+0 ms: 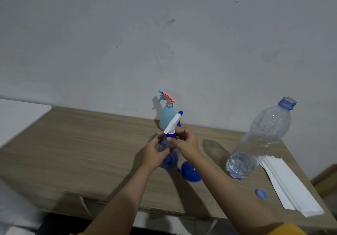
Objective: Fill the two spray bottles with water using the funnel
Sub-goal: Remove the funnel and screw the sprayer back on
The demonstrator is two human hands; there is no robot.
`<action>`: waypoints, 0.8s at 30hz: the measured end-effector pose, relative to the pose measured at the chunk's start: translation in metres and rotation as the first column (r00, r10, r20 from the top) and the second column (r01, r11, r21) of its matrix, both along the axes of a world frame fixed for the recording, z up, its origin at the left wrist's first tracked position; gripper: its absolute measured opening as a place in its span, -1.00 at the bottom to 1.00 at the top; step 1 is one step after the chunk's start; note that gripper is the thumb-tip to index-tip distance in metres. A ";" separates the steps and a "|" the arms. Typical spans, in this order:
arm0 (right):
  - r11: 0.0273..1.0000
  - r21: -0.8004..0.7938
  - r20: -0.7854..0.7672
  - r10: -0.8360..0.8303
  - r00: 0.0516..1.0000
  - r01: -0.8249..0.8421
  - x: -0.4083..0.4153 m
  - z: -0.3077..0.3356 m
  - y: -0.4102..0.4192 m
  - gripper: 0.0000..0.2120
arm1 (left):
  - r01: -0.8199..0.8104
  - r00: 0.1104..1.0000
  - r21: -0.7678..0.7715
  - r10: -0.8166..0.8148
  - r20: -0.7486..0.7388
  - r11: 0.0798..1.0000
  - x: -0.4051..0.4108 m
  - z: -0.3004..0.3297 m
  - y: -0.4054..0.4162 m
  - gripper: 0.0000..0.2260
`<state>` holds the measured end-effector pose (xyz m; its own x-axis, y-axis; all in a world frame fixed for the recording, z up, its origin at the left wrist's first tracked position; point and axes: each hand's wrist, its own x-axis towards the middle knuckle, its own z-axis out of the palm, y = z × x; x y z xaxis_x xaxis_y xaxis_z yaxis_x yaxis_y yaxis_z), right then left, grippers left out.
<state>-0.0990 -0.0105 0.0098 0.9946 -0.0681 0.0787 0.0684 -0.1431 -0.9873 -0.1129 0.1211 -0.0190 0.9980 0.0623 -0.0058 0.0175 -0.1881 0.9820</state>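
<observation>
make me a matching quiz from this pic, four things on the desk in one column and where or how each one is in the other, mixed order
Things
1. light blue spray bottle with pink trigger
2. clear blue spray bottle with white trigger
3. large clear plastic water bottle
4. small blue bottle cap

States
A. uncapped, little water at the bottom
B. lying loose beside white paper sheets
C. held in both hands
D. standing untouched by the wall

Pairs: 1-D, 2-C, 3-A, 4-B
</observation>
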 end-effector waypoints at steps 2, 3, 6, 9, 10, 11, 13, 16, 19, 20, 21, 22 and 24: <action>1.000 0.015 0.001 -0.012 1.000 0.012 0.000 -0.002 0.000 -0.64 | -0.001 1.000 0.017 0.001 0.014 1.000 -0.001 0.001 -0.001 -0.55; 1.000 0.013 0.016 0.003 1.000 -0.003 0.000 -0.003 0.000 -0.63 | 0.001 1.000 0.013 -0.001 0.011 1.000 -0.001 0.001 -0.001 -0.56; 0.997 -0.018 0.040 0.077 0.996 -0.077 0.002 -0.005 -0.002 -0.64 | 0.006 1.000 -0.009 -0.006 0.002 1.000 -0.002 0.002 -0.001 -0.54; 0.997 0.009 0.008 0.070 0.997 -0.070 0.003 -0.003 -0.003 -0.70 | 0.014 1.000 0.002 -0.014 0.005 1.000 -0.002 0.001 -0.001 -0.52; 0.998 0.032 -0.003 0.055 0.998 -0.055 0.003 -0.003 -0.003 -0.72 | 0.013 1.000 -0.004 -0.013 0.015 1.000 -0.001 0.001 -0.001 -0.51; 0.998 0.046 -0.012 0.038 0.999 -0.037 0.003 -0.003 -0.003 -0.73 | 0.016 1.000 -0.003 -0.015 0.020 1.000 0.000 -0.001 0.000 -0.50; 0.999 0.046 -0.017 0.026 1.000 -0.025 0.003 -0.005 -0.002 -0.69 | 0.014 1.000 -0.015 -0.014 0.017 1.000 0.002 -0.003 0.000 -0.50; 0.998 0.022 0.009 0.056 0.998 -0.056 0.003 -0.007 0.000 -0.64 | 0.012 1.000 -0.058 -0.012 0.003 0.998 0.005 -0.006 0.002 -0.47; 0.999 0.020 0.004 0.040 0.999 -0.040 0.004 -0.005 0.001 -0.73 | 0.018 1.000 -0.092 -0.019 -0.010 0.996 0.007 -0.006 0.002 -0.45; 0.999 0.030 0.003 0.023 1.000 -0.023 0.004 -0.004 0.001 -0.75 | 0.013 1.000 -0.106 -0.014 -0.009 0.994 0.007 -0.007 0.002 -0.46; 0.999 0.036 0.008 0.006 1.000 -0.006 0.003 -0.005 0.001 -0.75 | 0.012 1.000 -0.113 -0.013 -0.009 0.994 0.007 -0.005 0.001 -0.46; 0.999 0.034 0.014 0.000 1.000 -0.001 0.003 -0.006 0.000 -0.76 | 0.010 1.000 -0.127 -0.011 -0.007 0.992 0.007 -0.005 0.001 -0.47; 1.000 -0.012 0.015 0.027 1.000 -0.027 0.002 -0.008 0.000 -0.71 | 0.014 1.000 -0.139 -0.015 -0.010 0.990 0.008 -0.007 0.002 -0.48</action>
<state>-0.0971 -0.0105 0.0022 0.9947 -0.0403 0.0947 0.0876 -0.1526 -0.9844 -0.1054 0.1227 -0.0257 0.9987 0.0455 -0.0243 0.0266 -0.0505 0.9984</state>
